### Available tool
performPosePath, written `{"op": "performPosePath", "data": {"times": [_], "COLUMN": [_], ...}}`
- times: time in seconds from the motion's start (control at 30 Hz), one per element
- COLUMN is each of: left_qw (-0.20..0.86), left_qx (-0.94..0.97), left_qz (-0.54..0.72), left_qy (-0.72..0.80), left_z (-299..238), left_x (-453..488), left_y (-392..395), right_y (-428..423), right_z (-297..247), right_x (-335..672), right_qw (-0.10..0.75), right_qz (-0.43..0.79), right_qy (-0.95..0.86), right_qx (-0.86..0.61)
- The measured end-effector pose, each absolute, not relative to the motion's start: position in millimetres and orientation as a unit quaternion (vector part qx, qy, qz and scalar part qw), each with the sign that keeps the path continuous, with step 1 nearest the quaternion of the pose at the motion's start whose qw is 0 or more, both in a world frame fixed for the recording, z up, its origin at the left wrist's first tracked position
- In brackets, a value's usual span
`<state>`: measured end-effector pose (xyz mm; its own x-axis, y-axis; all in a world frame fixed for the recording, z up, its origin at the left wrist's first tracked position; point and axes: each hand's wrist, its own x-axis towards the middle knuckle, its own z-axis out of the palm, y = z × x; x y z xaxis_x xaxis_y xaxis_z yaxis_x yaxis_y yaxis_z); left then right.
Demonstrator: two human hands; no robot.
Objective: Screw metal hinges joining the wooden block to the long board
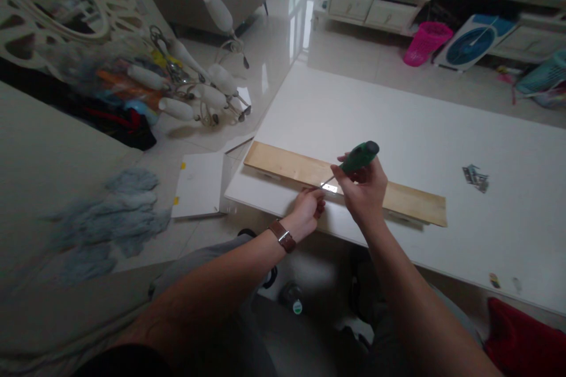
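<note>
A long wooden strip (283,166) lies on a large white board (398,123) resting on the floor. My right hand (365,188) is closed around a green-handled screwdriver (360,157), its thin shaft angled down-left to a small shiny metal hinge (329,188) on the strip's near edge. My left hand (307,209), with a brown watch at the wrist, has its fingers pinched at the strip's edge just beside the hinge; what they pinch is too small to make out.
Several loose metal hinges (475,177) lie on the board to the right. A small white panel (198,184) and a chandelier (198,85) lie on the floor at left, a blue-grey rag (110,218) nearer. A pink basket (425,41) and fan (475,42) stand behind.
</note>
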<state>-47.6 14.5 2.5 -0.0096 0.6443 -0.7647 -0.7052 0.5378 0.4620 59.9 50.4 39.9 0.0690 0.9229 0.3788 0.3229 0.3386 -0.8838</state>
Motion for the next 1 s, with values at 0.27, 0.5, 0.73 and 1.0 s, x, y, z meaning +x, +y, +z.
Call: {"op": "performPosePath", "data": {"times": [0.27,0.5,0.73,1.0], "left_qw": [0.713,0.704,0.714,0.704], "left_qx": [-0.038,-0.036,-0.018,-0.034], "left_qz": [0.478,0.489,0.477,0.486], "left_qy": [0.512,0.514,0.512,0.516], "left_z": [1,2,2,2], "left_x": [-49,-46,-49,-46], "left_y": [15,15,14,16], "right_y": [49,45,51,45], "right_z": [40,44,36,49], "right_x": [60,59,59,59], "right_qw": [0.533,0.531,0.552,0.529], "right_qz": [0.276,0.303,0.273,0.308], "right_qy": [-0.624,-0.632,-0.61,-0.635], "right_qx": [-0.501,-0.477,-0.499,-0.471]}}
